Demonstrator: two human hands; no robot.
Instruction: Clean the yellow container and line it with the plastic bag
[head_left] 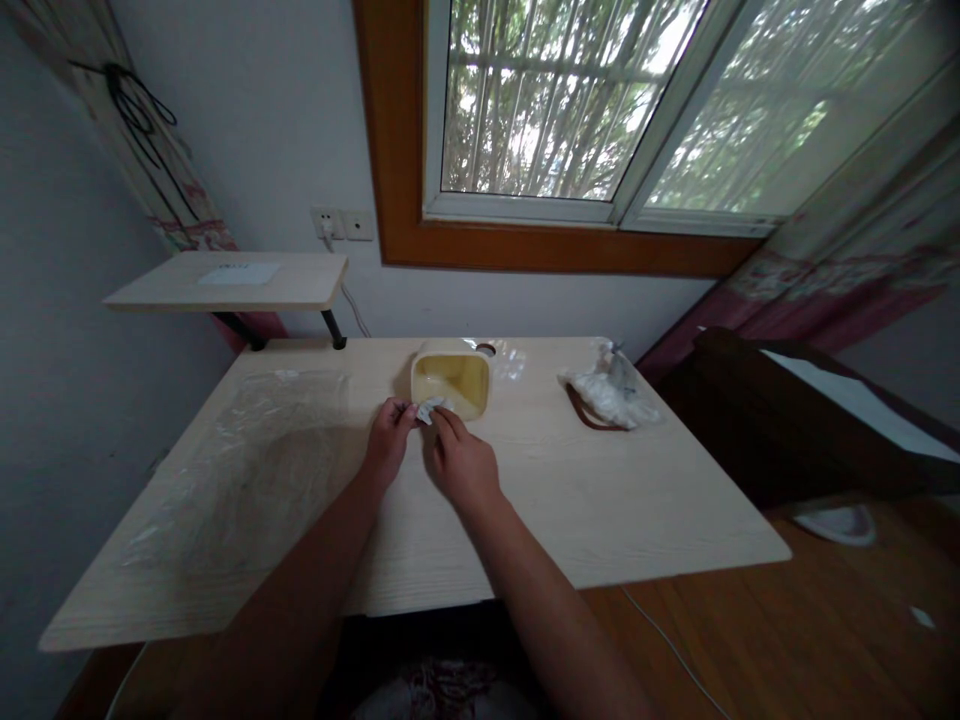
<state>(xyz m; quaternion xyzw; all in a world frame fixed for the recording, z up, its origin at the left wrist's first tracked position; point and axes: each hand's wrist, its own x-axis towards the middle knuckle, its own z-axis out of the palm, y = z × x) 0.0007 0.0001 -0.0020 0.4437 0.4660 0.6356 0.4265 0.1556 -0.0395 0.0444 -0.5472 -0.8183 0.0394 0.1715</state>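
Note:
Both my hands meet over the middle of a pale wooden table (585, 500). My left hand (388, 440) and my right hand (459, 462) pinch a small crumpled white piece (429, 409) between their fingertips; I cannot tell what it is. Just behind it a cream-yellow container (451, 378) lies tipped with its open mouth facing me. It looks empty inside.
A clear plastic sheet (247, 460) lies flat on the table's left half. A crumpled white bag with a brown band (609, 398) sits at the back right. A raised shelf (229, 280) stands at the back left, below wall sockets (342, 222). A dark bed frame (810, 430) is at right.

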